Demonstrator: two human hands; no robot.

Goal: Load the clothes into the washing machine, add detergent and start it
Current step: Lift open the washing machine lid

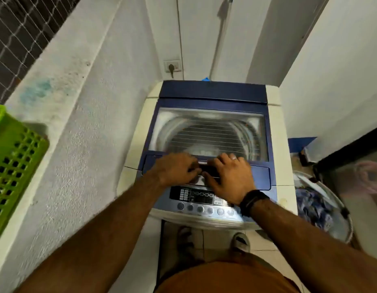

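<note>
Gripping lid handle (206, 171), both hands.

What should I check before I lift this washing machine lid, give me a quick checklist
1. Both hands on the lid handle: ok, the left hand and the right hand sit at the front edge of the lid.
2. Lid shut: ok, it lies flat and the drum shows through its window.
3. Nothing resting on the lid: ok.
4. Drum empty: cannot tell, the view through the window is blurred.
5. Clothes in reach: ok, the tub of clothes stands on the floor to the right.
6. Plug in the wall socket: ok. Detergent: not ok, none in view.
</note>
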